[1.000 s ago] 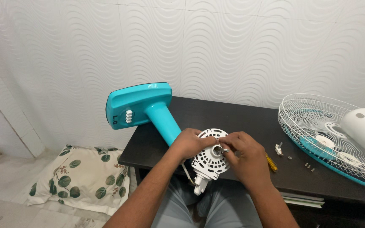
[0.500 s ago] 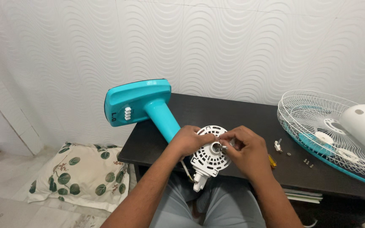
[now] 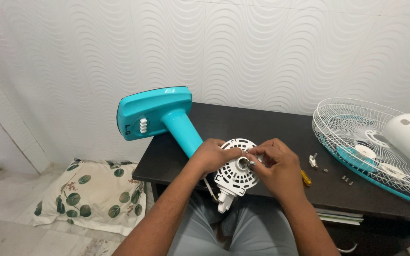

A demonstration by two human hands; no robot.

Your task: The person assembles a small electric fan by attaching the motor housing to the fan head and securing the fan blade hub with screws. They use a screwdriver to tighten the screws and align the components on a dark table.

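Head view. The left hand [image 3: 213,155] grips the white motor housing [image 3: 234,174] by its upper left rim, holding it face-up at the table's [image 3: 243,124] front edge, partly overhanging the lap. The right hand [image 3: 275,166] is pinched at the housing's centre, fingertips closed on a small metal part at the shaft [image 3: 248,162]; what the part is cannot be told. A white cord [image 3: 208,187] hangs from the housing below the edge.

Judgement: the centre work calls for a steady housing, so the left grip should stay firm and the right fingertips should work square to the shaft. A dropped piece would fall off the front edge.

The teal stand [image 3: 164,115] lies tipped, its base past the table's left rear corner and its neck running under the left hand. Near the right hand lie a yellow screwdriver [image 3: 305,178], a white clip [image 3: 313,160] and loose screws [image 3: 346,179], all close to the front edge. The fan grille [image 3: 357,142] covers the right end and overhangs it. Open surface remains at mid-rear. A leaf-print pillow [image 3: 88,201] lies on the floor at left.
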